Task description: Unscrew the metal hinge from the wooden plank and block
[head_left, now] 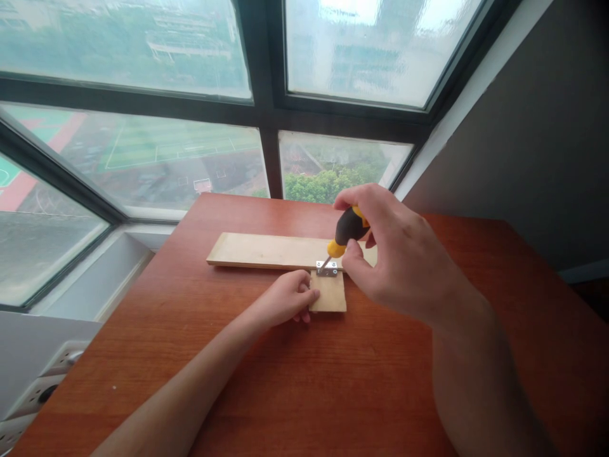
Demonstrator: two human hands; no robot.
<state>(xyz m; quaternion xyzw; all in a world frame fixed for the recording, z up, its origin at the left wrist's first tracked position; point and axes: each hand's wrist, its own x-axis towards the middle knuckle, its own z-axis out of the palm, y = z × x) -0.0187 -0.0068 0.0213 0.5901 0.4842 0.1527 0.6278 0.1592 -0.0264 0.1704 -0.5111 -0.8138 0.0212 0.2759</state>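
Observation:
My right hand (394, 251) grips a stubby screwdriver (351, 226) with a black and yellow handle. The screwdriver leans, its tip down at the left part of a small silver hinge (327, 269). This hinge spans the joint between a long pale wooden board (266, 249) and a short wooden piece (329, 297) set against its near edge. With closed fingers, my left hand (290, 296) holds the short piece by its left edge, the thumb on top. Part of the long board's right end is hidden behind my right hand.
Both boards rest on a reddish-brown wooden table (266, 393). Beyond its far edge stand dark-framed windows (271, 114). A grey wall (537, 139) rises at the right, and wall sockets (35, 397) sit low on the left beside the table.

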